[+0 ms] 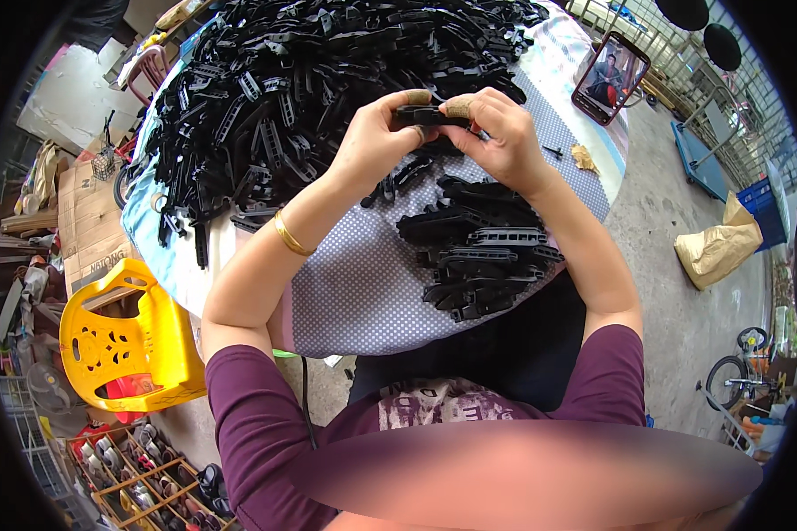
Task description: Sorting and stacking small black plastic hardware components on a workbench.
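Above the table, both my hands pinch a small black plastic part (pixel 418 116) between them. My left hand (pixel 376 137) grips its left end, with a tan wrap on a finger and a gold bangle at the wrist. My right hand (pixel 502 133) closes on the other end, also with a wrapped finger. The fingers hide much of the part. Behind my hands rises a large heap of long, slotted black plastic parts (pixel 266 97). A smaller stack of similar parts (pixel 483 243) lies nearer me, below my right hand.
A dotted grey cloth (pixel 354 283) covers the round table's near side. A phone (pixel 611 78) stands upright at the right edge, near a crumpled tan scrap (pixel 584 157). A yellow plastic chair (pixel 133 341) is at left; a tan sack (pixel 719 243) sits on the floor at right.
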`<state>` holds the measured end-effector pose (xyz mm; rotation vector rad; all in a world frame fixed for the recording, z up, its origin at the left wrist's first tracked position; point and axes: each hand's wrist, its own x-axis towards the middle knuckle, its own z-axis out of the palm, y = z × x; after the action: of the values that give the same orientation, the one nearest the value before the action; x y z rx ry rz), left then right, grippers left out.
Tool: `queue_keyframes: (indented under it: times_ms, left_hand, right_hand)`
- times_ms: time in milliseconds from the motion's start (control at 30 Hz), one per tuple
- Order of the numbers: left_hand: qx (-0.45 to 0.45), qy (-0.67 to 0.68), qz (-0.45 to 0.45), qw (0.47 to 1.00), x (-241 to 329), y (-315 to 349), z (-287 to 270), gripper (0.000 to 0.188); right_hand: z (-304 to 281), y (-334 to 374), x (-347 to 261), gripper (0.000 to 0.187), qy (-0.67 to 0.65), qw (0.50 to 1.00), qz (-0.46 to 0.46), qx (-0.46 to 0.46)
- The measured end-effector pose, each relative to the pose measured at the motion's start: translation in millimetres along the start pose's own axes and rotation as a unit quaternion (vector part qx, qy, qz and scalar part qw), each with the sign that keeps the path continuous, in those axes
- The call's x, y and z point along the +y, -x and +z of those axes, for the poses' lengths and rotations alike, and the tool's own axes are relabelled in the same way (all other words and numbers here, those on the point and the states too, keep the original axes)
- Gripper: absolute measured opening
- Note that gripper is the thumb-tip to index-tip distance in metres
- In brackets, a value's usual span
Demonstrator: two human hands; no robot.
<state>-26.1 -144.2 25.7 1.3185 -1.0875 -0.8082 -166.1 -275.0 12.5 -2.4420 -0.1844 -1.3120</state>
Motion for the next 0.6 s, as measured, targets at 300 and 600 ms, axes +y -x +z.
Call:
queue_keyframes:
  times_ms: [300, 600]
  left_hand:
    - [0.006, 0.032, 0.016, 0.999, 3.6, 3.6, 4.7, 0.036]
    - [-0.057, -0.146, 0.113, 0.981, 17.3, 9.1, 3.2, 0.037]
  right_hand:
    - [-3.7, -5.2, -6.9, 0.032, -0.008, 1.000, 0.021, 0.007]
    - [-14.2, 0.5, -1.0, 0.041, -0.236, 0.932, 0.238, -0.135]
